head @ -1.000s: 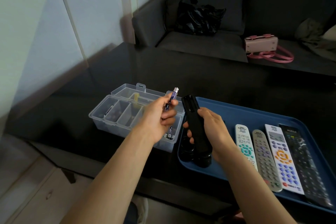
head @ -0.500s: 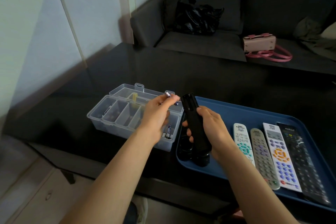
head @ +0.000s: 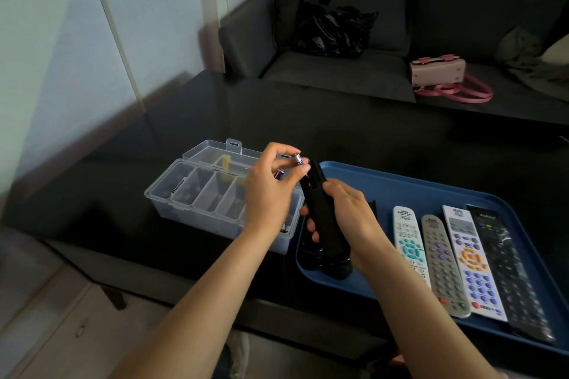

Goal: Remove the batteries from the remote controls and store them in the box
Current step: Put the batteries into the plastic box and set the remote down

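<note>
Purple-wrapped and capped in silver, the battery (head: pixel 295 160) sits pinched between thumb and fingertips of the left hand (head: pixel 271 194), lying nearly level where a second ago it stood upright; the hand has lifted slightly and hovers over the right end of the clear plastic box (head: pixel 197 194), right beside the top of the black remote (head: pixel 320 212). A second purple battery (head: pixel 279 175) shows tucked against the same palm. The right hand (head: pixel 351 218) has hardly shifted: its fingers stay wrapped round the black remote, holding it tilted, back upward, its lower end over the near left corner of the blue tray (head: pixel 431 191). The left hand and wrist hide the box's rightmost compartments, so their contents cannot be read; one dark battery lies in a compartment at the left. The box is translucent, ribbed into narrow cells, its hinged lid thrown open behind. On the tray, side by side and flat, lie a white remote with teal keys (head: pixel 409 243), a grey remote (head: pixel 443 268), a white remote with orange keys (head: pixel 471 261) and a long black remote (head: pixel 508 274), wrapped in glossy film. All rests on a glossy black table (head: pixel 277 114). Beyond, a dark fabric sofa (head: pixel 354 71) bears a crumpled black bag (head: pixel 332 28) and a pink handbag (head: pixel 440 74).
</note>
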